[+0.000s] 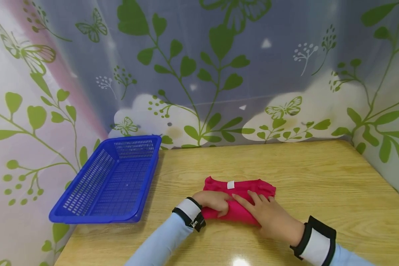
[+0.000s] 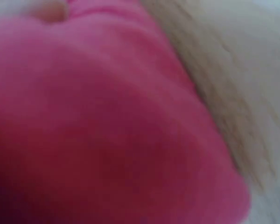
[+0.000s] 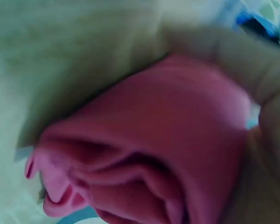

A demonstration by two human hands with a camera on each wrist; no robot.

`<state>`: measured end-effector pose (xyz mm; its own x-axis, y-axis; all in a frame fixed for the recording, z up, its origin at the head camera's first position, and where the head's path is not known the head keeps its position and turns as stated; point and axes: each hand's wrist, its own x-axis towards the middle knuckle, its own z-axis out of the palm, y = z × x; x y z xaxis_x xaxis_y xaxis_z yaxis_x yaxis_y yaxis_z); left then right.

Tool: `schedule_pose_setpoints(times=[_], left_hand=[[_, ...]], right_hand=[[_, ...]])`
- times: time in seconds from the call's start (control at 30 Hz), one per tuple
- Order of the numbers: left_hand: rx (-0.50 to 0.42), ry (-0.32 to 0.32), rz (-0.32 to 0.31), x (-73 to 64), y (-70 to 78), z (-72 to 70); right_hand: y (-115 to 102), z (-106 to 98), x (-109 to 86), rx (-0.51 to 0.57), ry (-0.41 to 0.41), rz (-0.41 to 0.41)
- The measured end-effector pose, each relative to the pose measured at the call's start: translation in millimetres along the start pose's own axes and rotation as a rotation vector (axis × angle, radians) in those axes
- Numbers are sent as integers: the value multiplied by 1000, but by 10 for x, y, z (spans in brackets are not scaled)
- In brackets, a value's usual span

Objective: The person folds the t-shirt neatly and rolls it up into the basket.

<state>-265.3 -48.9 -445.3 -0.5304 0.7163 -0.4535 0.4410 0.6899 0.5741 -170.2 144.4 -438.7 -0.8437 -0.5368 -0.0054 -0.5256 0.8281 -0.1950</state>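
Note:
A bright pink garment (image 1: 239, 216) lies partly rolled on the table, its far edge spread flat with a small white label (image 1: 231, 184). On its left part, my left hand (image 1: 214, 201) holds the cloth with curled fingers. My right hand (image 1: 276, 220) rests over the right part, fingers spread and fairly straight across the roll. In the left wrist view, smooth pink cloth (image 2: 107, 93) fills most of the picture, blurred. Layered folds at the end of the roll (image 3: 144, 130) show in the right wrist view, beside the right hand's fingers (image 3: 238, 60).
A blue plastic basket (image 1: 136, 216) with mesh sides stands at the left of the wooden table (image 1: 319, 173). A curtain (image 1: 193, 74) printed with leaves and butterflies hangs behind the table's far edge and along both sides.

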Motion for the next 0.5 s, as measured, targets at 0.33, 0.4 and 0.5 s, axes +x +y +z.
schedule_pose_setpoints(times=[0.33,0.4,0.5], left_hand=[[7,-29,-57,-75,28,-47],[73,35,-86,-123,84,-34],[238,197,-91,-209,180,12]], right_hand=[[38,76,96,0,101,-55],[85,77,150,42,94,-44],[180,78,233,155,40,9]])
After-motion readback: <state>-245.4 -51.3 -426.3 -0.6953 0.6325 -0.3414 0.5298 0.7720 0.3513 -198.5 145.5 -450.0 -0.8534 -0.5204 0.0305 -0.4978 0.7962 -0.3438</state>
